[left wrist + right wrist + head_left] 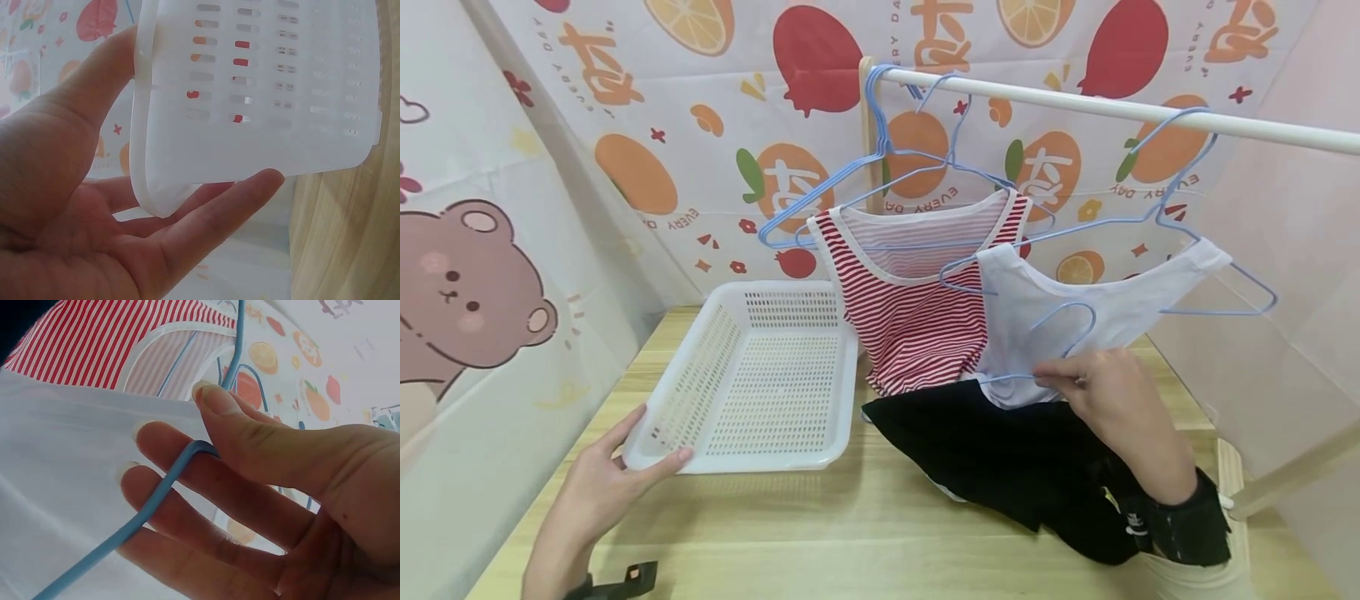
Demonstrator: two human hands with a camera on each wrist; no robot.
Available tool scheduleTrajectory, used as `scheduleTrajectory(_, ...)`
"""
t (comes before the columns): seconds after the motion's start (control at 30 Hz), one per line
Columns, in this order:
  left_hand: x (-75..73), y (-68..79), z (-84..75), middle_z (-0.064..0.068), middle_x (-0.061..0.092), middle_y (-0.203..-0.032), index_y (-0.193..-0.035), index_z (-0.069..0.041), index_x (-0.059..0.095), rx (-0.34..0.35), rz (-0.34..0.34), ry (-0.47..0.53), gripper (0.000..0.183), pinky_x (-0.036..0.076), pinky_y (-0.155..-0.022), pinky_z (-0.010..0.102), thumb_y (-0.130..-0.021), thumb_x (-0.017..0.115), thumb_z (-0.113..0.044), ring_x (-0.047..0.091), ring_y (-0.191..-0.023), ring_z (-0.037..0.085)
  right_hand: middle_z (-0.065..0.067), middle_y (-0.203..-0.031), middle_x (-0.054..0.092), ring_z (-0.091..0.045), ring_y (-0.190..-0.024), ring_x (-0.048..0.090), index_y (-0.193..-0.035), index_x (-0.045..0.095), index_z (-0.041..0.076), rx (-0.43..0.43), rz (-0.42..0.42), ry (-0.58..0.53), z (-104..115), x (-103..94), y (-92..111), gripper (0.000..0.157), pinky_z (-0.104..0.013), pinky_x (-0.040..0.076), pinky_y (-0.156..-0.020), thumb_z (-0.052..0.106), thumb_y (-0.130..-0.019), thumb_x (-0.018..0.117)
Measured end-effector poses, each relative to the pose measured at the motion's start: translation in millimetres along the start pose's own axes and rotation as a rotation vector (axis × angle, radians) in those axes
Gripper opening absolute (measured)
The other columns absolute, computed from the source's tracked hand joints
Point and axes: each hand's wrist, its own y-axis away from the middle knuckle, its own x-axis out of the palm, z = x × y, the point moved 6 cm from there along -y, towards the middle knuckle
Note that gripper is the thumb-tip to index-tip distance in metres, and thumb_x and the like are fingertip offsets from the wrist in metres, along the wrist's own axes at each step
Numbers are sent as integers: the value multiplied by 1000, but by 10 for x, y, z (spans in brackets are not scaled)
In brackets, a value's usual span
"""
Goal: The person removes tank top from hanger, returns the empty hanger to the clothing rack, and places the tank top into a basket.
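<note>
At the near left corner of a white plastic basket, my left hand grips the rim, fingers spread around the corner. The left wrist view shows the fingers against the slotted wall. The basket's visible floor holds nothing. My right hand pinches a blue wire hanger between thumb and fingers, just below its hook. A black garment hangs from this hanger and drapes low over the table. Behind it are a white sleeveless top and a red-and-white striped tank top, each on a blue hanger.
A white rail crosses the upper right, with a wooden post at its left end. Several bare blue hangers bunch near that post. The light wooden table lies below; fruit-print cloth covers the back.
</note>
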Motion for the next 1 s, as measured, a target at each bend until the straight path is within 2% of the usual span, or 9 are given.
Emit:
scheduleTrajectory(0.23,5,-3,-19,42,47,-146,-163,0,13,0,6,5,107,48,-68,14,-92,77,-47,57,-126,50,3,-58,69,-6,-55,40,-90,86,16,4,-5,20,-15,28,65,16,-24,35,-50,8,-76,89)
scheduleTrajectory(0.47,-14,-3,-7,43,49,-143,-163,0,15,14,-10,-2,106,48,-67,14,-91,78,-45,63,-118,43,2,-60,70,-7,-57,40,-91,86,16,16,47,15,-13,31,70,14,-25,32,-50,13,-78,88)
scheduleTrajectory(0.57,-29,-19,-21,46,45,-144,-162,4,15,55,-27,-22,106,46,-67,14,-91,79,-41,63,-116,47,4,-58,68,-6,-56,38,-92,86,17,17,66,16,-9,35,71,14,-25,31,-49,13,-79,88)
scheduleTrajectory(0.67,-96,-26,-130,48,35,-149,-161,7,14,106,-87,-77,109,56,-89,38,-89,81,-40,52,-126,60,5,-56,66,-6,-55,37,-92,86,17,18,77,15,-9,35,70,15,-25,30,-49,12,-79,88)
scheduleTrajectory(0.73,-157,-25,-304,47,31,-151,-160,8,17,170,-153,-103,110,48,-100,60,-86,83,-39,42,-130,65,5,-56,65,-5,-55,36,-92,86,18,20,81,13,-9,32,68,15,-24,30,-49,11,-79,88)
scheduleTrajectory(0.8,-212,-8,-577,44,33,-152,-160,4,25,233,-213,-115,108,34,-100,77,-82,87,-39,37,-132,64,5,-58,67,-5,-56,36,-92,86,18,20,84,7,-6,35,70,15,-24,29,-49,11,-79,87)
scheduleTrajectory(0.83,-219,6,-745,42,37,-151,-158,3,32,287,-244,-106,106,34,-100,77,-79,90,-37,38,-133,62,5,-60,69,-5,-56,36,-92,86,18,20,87,5,-4,38,72,14,-24,29,-50,11,-79,87)
scheduleTrajectory(0.9,-192,40,-1117,35,46,-148,-154,1,42,396,-251,-90,99,39,-99,73,-75,93,-33,45,-131,55,5,-62,70,-6,-57,37,-92,86,18,24,92,1,3,43,77,14,-24,28,-50,11,-80,87)
scheduleTrajectory(1.0,-58,109,-1648,25,62,-140,-143,-1,58,569,-204,-86,84,48,-99,66,-72,96,-26,58,-126,45,3,-67,73,-8,-60,41,-92,86,17,23,94,-4,17,53,89,14,-24,30,-52,11,-79,88)
